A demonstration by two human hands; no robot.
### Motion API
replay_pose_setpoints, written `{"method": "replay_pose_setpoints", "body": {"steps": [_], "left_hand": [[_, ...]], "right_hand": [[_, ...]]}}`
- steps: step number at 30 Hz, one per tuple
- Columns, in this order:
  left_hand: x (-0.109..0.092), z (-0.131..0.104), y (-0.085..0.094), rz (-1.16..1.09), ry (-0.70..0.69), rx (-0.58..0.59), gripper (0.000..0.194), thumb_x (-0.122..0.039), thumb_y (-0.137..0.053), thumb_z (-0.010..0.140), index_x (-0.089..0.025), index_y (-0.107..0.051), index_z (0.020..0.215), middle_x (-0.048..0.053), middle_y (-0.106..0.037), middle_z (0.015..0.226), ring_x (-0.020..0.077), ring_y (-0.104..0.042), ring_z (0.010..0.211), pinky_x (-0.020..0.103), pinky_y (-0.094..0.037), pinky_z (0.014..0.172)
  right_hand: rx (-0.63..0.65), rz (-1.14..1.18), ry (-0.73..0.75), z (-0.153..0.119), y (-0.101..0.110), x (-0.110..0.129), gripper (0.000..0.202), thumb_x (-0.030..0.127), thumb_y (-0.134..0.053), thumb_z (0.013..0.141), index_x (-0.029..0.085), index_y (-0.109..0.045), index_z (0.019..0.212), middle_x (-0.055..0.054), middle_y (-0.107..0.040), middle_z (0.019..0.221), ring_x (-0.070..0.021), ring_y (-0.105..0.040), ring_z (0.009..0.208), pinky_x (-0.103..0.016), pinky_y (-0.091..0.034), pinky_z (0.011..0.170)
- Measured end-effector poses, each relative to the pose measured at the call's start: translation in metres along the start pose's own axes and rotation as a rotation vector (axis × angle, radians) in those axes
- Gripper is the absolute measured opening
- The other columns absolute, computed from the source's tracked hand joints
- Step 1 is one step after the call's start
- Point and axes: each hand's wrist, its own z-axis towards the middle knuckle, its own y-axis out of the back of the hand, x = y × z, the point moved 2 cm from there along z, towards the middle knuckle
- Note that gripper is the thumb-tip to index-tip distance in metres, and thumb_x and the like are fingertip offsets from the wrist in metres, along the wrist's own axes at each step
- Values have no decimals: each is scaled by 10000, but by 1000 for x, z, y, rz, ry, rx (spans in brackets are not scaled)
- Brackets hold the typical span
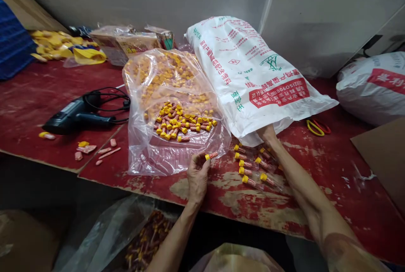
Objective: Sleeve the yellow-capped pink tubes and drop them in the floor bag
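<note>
My left hand pinches one small tube with a yellow cap near the table's front edge. Behind it lies a clear plastic bag with many yellow-capped tubes at its open mouth. My right hand reaches into the mouth of a large white printed sack; its fingers are hidden inside. Between my hands, several yellow-capped tubes in clear sleeves lie in rough rows on the red table.
A dark heat gun with a coiled cord lies at left, near loose pink pieces. Wrapped boxes and yellow items stand behind. Scissors, another white sack and cardboard are at right.
</note>
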Motion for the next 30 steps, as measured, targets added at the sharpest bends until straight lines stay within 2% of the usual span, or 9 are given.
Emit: {"method": "replay_pose_setpoints", "body": {"steps": [3, 7, 9, 12, 14, 18, 24, 26, 30], "left_hand": [[0, -16, -14, -79, 96, 92, 227, -238, -734, 674, -195, -648, 880, -8, -637, 854, 104, -596, 786, 209, -456, 740], [-2, -44, -38, -156, 234, 236, 224, -231, -755, 650, -195, -662, 851, -15, -658, 826, 106, -613, 750, 219, -475, 723], [-2, -59, -49, -187, 284, 275, 227, -232, -766, 632, -193, -664, 832, -15, -667, 817, 113, -623, 740, 236, -485, 730], [2, -79, -62, -221, 329, 297, 248, -224, -782, 601, -184, -667, 816, -14, -671, 803, 113, -621, 731, 237, -486, 719], [5, -88, -68, -250, 359, 296, 262, -228, -788, 587, -178, -663, 811, -10, -673, 800, 116, -623, 730, 239, -487, 702], [7, -95, -72, -283, 388, 253, 277, -239, -791, 581, -169, -645, 805, 0, -674, 802, 127, -633, 699, 254, -495, 659], [5, -98, -74, -304, 372, 227, 289, -234, -795, 572, -167, -634, 802, -7, -661, 778, 114, -623, 647, 260, -498, 652], [6, -100, -75, -297, 371, 231, 282, -226, -794, 570, -164, -636, 796, -6, -655, 784, 107, -615, 644, 253, -499, 649], [9, -101, -74, -276, 334, 204, 274, -220, -787, 581, -170, -644, 810, -9, -653, 801, 117, -620, 706, 259, -508, 688]], "right_hand": [[52, 150, -144, -47, 25, 2, 434, 465, -471, 871, 87, -681, 834, 34, -586, 598, -89, -518, 504, -209, -447, 534], [120, 876, -446, -109, 32, 21, 400, 517, -539, 827, 191, -634, 1038, 52, -482, 577, -91, -442, 477, -222, -391, 467], [19, 1107, -511, -125, 27, 30, 359, 539, -572, 798, 218, -630, 949, 41, -479, 632, -97, -466, 545, -240, -437, 529], [-217, 1250, -569, -136, 18, 37, 332, 545, -588, 780, 226, -597, 868, 27, -497, 708, -93, -467, 592, -242, -454, 566], [-336, 1269, -571, -143, 13, 42, 326, 536, -592, 777, 221, -575, 860, 26, -499, 729, -86, -453, 584, -230, -436, 545], [-447, 1186, -472, -160, 9, 49, 259, 456, -613, 785, 224, -541, 874, 51, -482, 668, -80, -458, 556, -222, -420, 551], [-716, 1042, -449, -174, 16, 39, 256, 406, -626, 761, 228, -471, 860, 29, -527, 785, -101, -532, 658, -243, -462, 625], [-710, 983, -444, -176, 16, 39, 248, 394, -616, 770, 225, -471, 880, 16, -528, 829, -110, -547, 701, -260, -475, 662], [-459, 805, -386, -181, 15, 48, 265, 389, -585, 798, 201, -522, 973, -28, -552, 922, -141, -568, 792, -296, -489, 719]]}}
